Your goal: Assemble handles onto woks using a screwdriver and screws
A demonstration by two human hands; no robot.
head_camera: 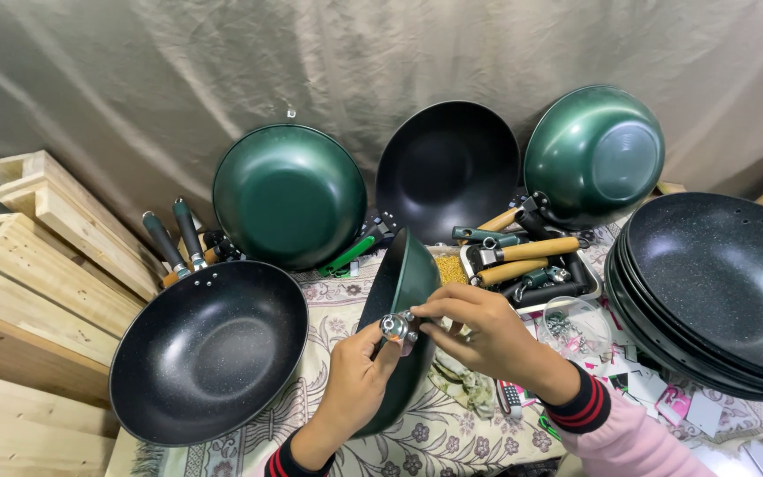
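My left hand (352,386) holds a green wok (408,274) on its edge, gripping it near a silver metal handle bracket (394,328) at the rim. My right hand (479,329) pinches that bracket with fingertips from the right side. The wok's dark inside faces left and its green outside faces right. Both hands work above a patterned cloth (439,437).
A black speckled wok with handles (209,349) lies at left beside wooden planks (41,265). Three woks (289,194) lean on the grey backdrop. A stack of black woks (717,291) sits at right. A tray of wooden and green handles (527,261) and a clear bowl of screws (576,329) lie behind my hands.
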